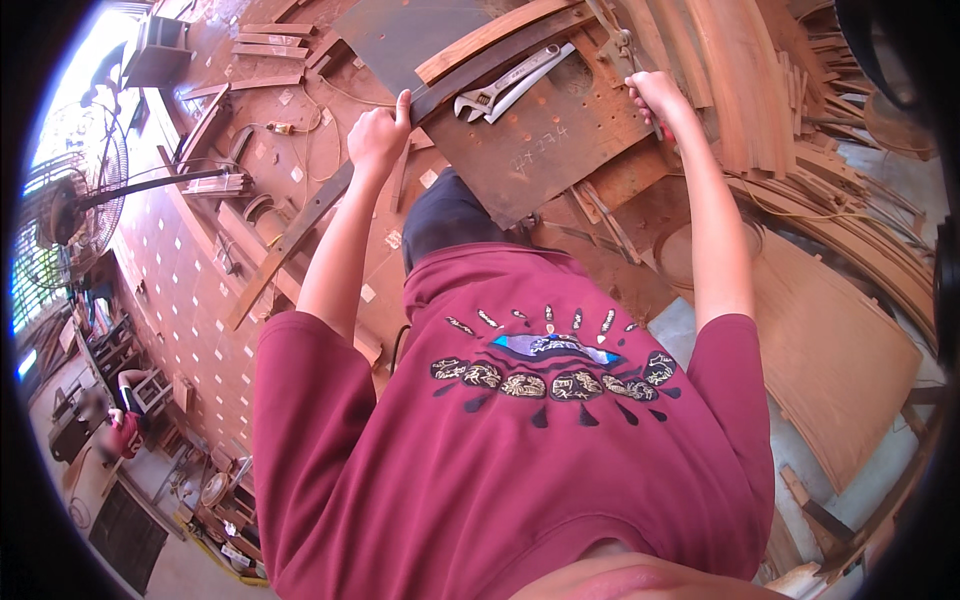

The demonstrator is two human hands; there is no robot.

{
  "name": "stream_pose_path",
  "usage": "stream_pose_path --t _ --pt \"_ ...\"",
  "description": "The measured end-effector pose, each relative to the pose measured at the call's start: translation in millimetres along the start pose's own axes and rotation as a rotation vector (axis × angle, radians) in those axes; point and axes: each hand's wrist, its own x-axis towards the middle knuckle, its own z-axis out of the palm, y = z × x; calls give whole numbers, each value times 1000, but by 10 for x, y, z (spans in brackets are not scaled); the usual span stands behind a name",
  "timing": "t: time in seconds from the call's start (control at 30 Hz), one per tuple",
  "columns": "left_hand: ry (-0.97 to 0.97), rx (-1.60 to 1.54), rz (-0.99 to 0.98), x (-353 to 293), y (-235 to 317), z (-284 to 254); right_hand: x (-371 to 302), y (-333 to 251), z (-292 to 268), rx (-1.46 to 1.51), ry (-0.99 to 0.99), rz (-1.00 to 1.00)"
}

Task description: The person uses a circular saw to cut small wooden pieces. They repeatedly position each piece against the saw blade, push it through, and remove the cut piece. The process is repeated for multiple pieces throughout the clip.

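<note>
- maroon T-shirt (470, 490); short loose sleeves (315, 390); round collar (570, 550);
- chest print (550, 347): blue-grey eye shape, patterned rays above; row of black, pale-patterned blobs, dark drops beneath;
- dark trousers (445, 215);
- left hand (376, 137), right hand (657, 98) bare

A red-brown tiled floor (165, 262) dotted with small white diamonds spreads across the left side, giving way to grey floor (185, 572) at lower left. Strong white light fills an opening (85, 62) at upper left, behind a fan (62, 215). A dark boxy stand (158, 52) is near that light, with a stool (150, 391) lower down
</note>
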Motion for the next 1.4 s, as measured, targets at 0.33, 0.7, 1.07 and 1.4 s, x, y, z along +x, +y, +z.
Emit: stream_pose_path --t 0.33,0.7,1.07,1.4 --pt "61 40 -47 791 -345 -72 591 -565 218 27 -71 -68" --pt "197 48 11 2095 -752 -398 1396 -1761 617 54 -40 -15" --pt "132 63 -57 2984 -1034 -676 1755 -2636 969 38 49 -45" --pt "200 52 0 3617 -1192 -773 2185 -3088 1058 -7 77 -16"
